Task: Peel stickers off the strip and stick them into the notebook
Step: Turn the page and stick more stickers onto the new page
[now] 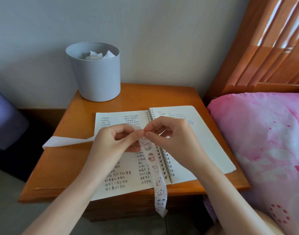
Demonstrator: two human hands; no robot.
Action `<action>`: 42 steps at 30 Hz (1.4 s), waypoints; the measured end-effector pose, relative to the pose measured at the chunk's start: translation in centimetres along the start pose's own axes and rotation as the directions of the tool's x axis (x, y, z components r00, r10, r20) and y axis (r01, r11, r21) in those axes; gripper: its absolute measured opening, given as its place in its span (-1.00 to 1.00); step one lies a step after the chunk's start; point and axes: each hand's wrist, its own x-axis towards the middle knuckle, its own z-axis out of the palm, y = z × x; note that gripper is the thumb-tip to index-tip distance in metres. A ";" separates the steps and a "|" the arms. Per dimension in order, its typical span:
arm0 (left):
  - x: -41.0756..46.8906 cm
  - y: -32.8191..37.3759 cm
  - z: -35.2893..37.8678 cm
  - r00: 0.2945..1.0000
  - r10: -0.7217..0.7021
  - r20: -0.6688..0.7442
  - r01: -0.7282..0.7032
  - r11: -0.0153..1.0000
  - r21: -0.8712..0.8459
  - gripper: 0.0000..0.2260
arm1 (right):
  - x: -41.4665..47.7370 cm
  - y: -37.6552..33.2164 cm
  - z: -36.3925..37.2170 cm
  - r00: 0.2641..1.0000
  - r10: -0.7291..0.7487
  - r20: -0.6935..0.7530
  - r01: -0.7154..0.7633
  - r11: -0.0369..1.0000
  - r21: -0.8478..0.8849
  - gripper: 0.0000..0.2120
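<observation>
An open spiral notebook [204, 150] lies on the wooden nightstand [74, 116], its left page covered in handwriting. A long white sticker strip [155, 168] with small cartoon figures hangs from my hands over the spiral and past the table's front edge; its empty end trails left across the table. My left hand [114, 143] holds the strip above the left page. My right hand [170, 138] pinches at the strip's top with thumb and forefinger, right beside the left fingertips. A small blue sticker [190, 122] sits on the right page.
A grey bin [96, 77] with crumpled white paper stands at the table's back left. A bed with a pink pillow [264, 141] and wooden headboard [264, 48] is close on the right. A purple object [4, 119] is at the left.
</observation>
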 end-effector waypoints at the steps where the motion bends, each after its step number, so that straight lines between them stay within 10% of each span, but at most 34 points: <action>1: 0.0 0.0 0.0 1.000 0.001 -0.001 -0.001 1.000 -0.003 -0.86 | 0.0 0.0 0.0 1.000 -0.007 0.000 0.007 1.000 -0.006 -0.94; 31: -0.2 0.0 0.2 0.999 -0.041 -0.010 0.041 0.999 0.015 -0.83 | 0.0 0.1 0.1 0.999 -0.019 0.042 0.026 0.985 -0.171 -0.92; 42: -0.3 -0.1 0.3 0.999 -0.053 0.006 0.053 0.999 0.008 -0.82 | 1.6 1.3 -6.0 0.966 0.222 -0.132 -0.207 0.972 0.114 -0.85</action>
